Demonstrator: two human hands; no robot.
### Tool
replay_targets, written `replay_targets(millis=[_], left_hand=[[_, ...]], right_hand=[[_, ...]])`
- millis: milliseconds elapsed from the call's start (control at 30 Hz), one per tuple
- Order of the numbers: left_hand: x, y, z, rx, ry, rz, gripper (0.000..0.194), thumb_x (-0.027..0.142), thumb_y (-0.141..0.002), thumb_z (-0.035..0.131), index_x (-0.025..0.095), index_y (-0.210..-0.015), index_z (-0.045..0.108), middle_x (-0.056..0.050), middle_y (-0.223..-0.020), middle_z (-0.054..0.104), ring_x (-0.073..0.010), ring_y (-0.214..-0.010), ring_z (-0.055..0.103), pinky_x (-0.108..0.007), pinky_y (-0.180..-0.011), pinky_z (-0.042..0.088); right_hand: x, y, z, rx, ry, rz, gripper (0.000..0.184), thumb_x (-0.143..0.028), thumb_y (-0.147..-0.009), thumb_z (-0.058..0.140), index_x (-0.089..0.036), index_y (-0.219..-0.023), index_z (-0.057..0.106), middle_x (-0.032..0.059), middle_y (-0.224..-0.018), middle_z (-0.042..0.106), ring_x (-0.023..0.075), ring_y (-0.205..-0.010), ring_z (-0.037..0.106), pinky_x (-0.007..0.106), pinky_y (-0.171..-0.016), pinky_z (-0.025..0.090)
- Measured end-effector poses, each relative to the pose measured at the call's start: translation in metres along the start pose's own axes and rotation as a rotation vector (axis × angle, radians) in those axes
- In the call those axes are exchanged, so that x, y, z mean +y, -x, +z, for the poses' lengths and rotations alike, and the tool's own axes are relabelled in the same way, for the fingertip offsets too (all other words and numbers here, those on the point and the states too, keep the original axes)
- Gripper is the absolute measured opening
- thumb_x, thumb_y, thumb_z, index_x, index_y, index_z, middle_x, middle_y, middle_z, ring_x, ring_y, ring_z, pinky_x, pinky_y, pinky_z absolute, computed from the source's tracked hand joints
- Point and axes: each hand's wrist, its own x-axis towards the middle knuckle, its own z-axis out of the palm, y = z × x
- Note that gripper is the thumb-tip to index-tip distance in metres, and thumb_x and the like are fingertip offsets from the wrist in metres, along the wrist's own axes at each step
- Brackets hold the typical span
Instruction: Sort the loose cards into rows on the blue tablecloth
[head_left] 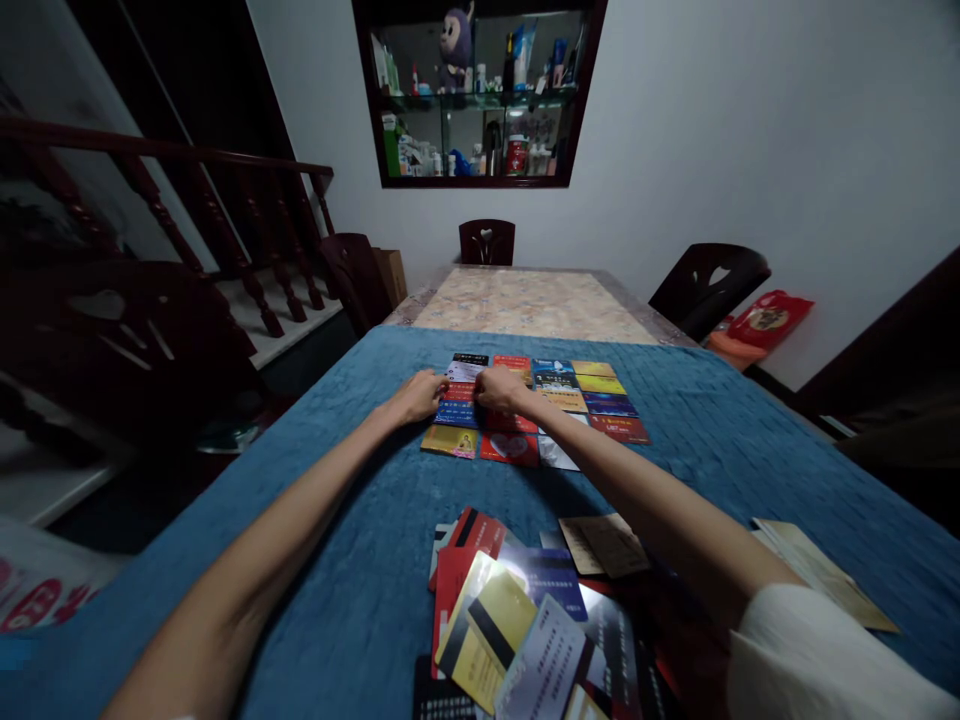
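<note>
Plastic cards lie in rows on the blue cloth in front of me. My left hand (421,396) is at the left edge of this layout, its fingers curled together against the side of a red card (459,392). On the card's other side is my right hand (501,390), closed, with its fingertips at that edge and covering neighbouring cards. Below them lie a blue card (454,412), a gold card (450,440) and a red card with a heart (510,447). Nearer to me is a loose, overlapping pile of cards (491,615), under my right forearm's inner side.
A blue cloth (330,560) covers the near part of the patterned table (525,300). Brown paper pieces (604,545) lie by the pile, and a folded paper envelope (825,575) sits at right. Dark chairs (709,285) surround the table. A wall cabinet (480,182) is behind.
</note>
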Motion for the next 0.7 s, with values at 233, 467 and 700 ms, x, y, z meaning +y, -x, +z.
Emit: replay_targets(millis=[233,467,700], left_hand=[[0.005,0.003,-0.001,-0.003,-0.025,-0.01,0.028,0.022,-0.087,0.047,0.016,-0.096,0.073,-0.01,-0.091,0.069,-0.0231,-0.086,0.064,-0.029,-0.078,0.05],[0.008,0.008,-0.003,0.015,-0.029,-0.024,0.029,0.023,-0.088,0.047,0.017,-0.1,0.073,-0.01,-0.096,0.069,-0.0242,-0.091,0.065,-0.032,-0.084,0.051],[0.018,0.022,-0.009,0.04,-0.035,-0.079,0.031,0.024,-0.089,0.047,0.016,-0.106,0.071,-0.012,-0.101,0.071,-0.026,-0.098,0.064,-0.033,-0.087,0.05]], right_hand=[[0.0,-0.001,0.001,0.007,0.019,-0.016,0.034,-0.027,-0.084,0.057,-0.017,-0.113,0.073,0.0164,-0.118,0.07,0.0303,-0.112,0.063,0.034,-0.086,0.051],[0.001,0.005,0.001,0.036,0.042,-0.041,0.034,-0.026,-0.086,0.054,-0.018,-0.113,0.072,0.0148,-0.116,0.071,0.0297,-0.11,0.064,0.034,-0.084,0.051],[0.006,0.026,0.004,0.071,0.053,-0.088,0.035,-0.031,-0.089,0.052,-0.022,-0.117,0.07,0.0133,-0.119,0.07,0.0302,-0.115,0.059,0.036,-0.088,0.048]])
